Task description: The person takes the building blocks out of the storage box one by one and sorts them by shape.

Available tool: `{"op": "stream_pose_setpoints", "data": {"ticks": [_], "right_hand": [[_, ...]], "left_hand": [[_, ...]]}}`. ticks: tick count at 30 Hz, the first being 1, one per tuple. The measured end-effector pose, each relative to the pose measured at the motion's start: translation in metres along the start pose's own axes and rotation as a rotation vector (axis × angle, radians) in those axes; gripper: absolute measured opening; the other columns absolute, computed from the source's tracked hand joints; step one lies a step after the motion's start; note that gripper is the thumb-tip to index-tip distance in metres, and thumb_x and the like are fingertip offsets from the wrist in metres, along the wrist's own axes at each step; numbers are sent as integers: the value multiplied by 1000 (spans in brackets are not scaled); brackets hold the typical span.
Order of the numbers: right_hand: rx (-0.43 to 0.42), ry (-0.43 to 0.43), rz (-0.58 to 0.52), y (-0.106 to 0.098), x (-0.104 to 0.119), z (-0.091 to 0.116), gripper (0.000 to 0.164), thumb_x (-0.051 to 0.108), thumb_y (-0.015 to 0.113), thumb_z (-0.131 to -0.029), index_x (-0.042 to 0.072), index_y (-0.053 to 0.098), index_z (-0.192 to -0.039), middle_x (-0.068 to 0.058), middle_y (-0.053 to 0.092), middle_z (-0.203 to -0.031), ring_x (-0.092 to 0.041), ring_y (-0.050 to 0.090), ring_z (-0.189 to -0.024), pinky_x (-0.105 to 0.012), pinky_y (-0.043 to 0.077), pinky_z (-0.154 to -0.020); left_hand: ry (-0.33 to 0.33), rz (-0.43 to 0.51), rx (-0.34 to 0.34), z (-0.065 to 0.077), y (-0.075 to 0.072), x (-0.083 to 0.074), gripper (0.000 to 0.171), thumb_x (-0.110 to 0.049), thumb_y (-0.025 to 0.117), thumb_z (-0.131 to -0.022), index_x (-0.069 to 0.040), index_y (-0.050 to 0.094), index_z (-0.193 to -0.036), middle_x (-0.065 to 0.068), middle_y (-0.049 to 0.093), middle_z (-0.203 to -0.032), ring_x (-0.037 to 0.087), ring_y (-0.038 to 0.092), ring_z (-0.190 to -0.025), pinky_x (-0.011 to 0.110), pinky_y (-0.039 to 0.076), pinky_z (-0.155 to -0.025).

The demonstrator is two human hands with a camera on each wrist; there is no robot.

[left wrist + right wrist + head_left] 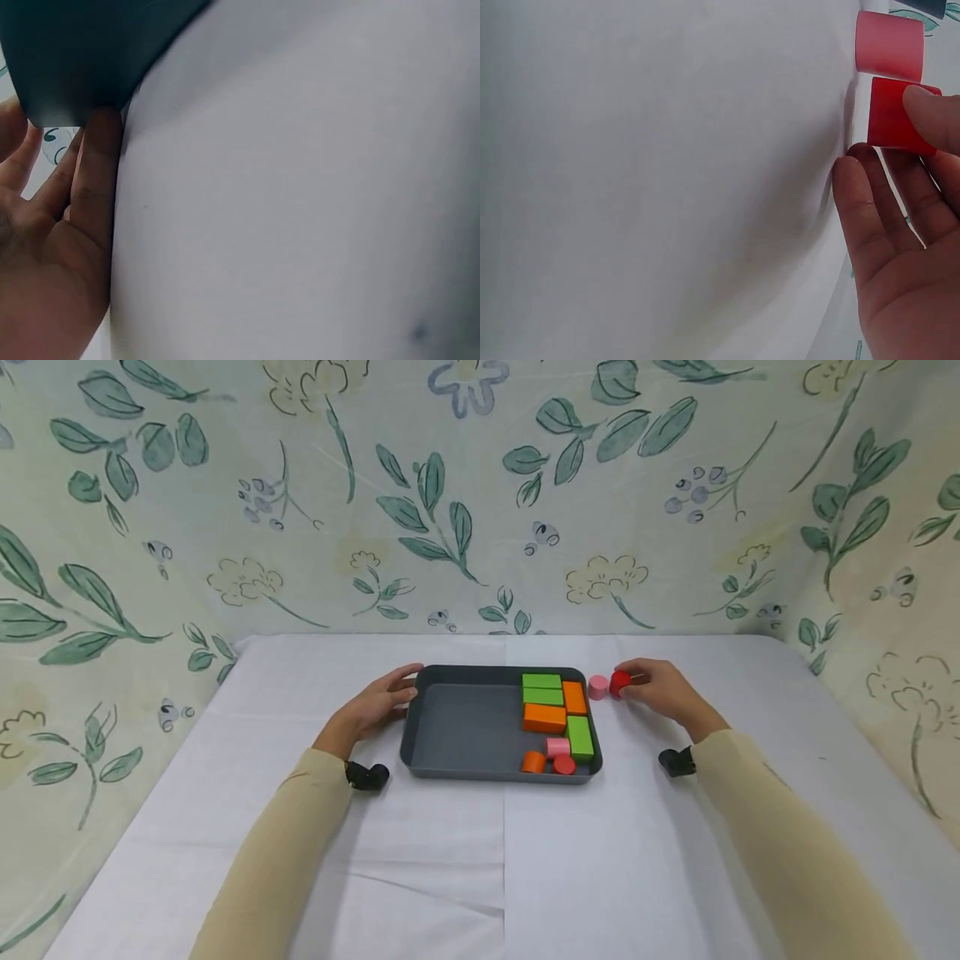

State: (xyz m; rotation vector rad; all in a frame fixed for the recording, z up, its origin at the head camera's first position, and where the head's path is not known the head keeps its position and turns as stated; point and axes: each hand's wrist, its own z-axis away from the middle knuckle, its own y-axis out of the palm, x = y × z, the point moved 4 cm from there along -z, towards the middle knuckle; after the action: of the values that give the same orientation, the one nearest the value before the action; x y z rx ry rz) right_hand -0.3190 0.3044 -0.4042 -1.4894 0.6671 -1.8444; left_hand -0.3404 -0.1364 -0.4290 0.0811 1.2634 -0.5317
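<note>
A red cylinder block [620, 683] is pinched between the thumb and fingers of my right hand [670, 693], right of the tray. The right wrist view shows the thumb lying on the red block [891, 116]. A pink cylinder block [597, 687] stands between it and the dark grey tray [457, 772]. My left hand [378, 702] touches the tray's left edge; its fingers look fairly straight in the left wrist view, against the tray's side [67, 67]. Inside the tray's right part lie green blocks [580, 737], orange blocks [545, 718], an orange cylinder [534, 762], a pink cylinder [558, 747] and a red cylinder [564, 765].
The tray's left part shows bare grey floor. A white cloth [420, 860] with creases covers the table. Behind it hangs a floral curtain [480, 510]. Black wrist cameras [367, 776] are strapped at both sleeves.
</note>
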Motion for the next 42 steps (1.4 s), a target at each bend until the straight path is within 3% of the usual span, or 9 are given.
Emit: {"op": "stream_pose_setpoints", "data": {"ticks": [28, 42], "right_hand": [[32, 29, 21, 7, -3, -4, 48, 11, 56, -97, 6, 47, -144, -23, 49, -143, -40, 42, -127, -59, 40, -115], [55, -30, 16, -1, 5, 5, 57, 9, 56, -95, 6, 38, -149, -25, 46, -145, -43, 45, -130, -59, 43, -112]], "left_hand": [[5, -3, -1, 0, 0, 1, 57, -21, 48, -105, -31, 27, -157, 6, 22, -167, 32, 25, -153, 54, 25, -125], [4, 13, 2, -3, -2, 2, 58, -19, 48, -105, -30, 26, -157, 7, 23, -166, 33, 27, -153, 53, 26, -125]]}}
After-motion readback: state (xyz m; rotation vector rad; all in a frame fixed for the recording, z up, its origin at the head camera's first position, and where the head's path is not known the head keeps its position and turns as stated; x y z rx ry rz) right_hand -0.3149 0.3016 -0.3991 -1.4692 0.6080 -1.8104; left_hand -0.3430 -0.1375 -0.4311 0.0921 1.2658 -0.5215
